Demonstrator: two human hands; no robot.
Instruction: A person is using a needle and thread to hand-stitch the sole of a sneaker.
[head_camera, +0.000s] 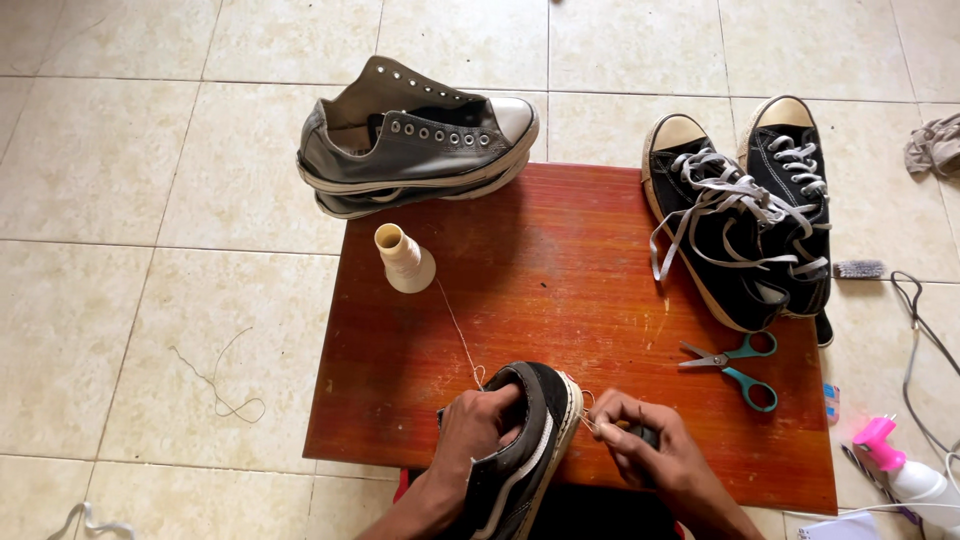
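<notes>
Left hand (478, 428) grips the black sneaker (530, 440) on the red table (560, 290); right hand (640, 440) pinches a tool and thread (460, 335) at its sole.

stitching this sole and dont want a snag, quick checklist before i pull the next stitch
1. Shoe steadied: left hand grips the black shoe on the table. Ok.
2. Tool held: right hand pinches a dark-handled tool at the sole edge; its tip is hidden. Cannot tell.
3. Thread path: thread runs from the spool to the shoe with nothing across it. Ok.
4. Spool upright. Ok.
5. Scissors lie near the right hand. Ok.
</notes>
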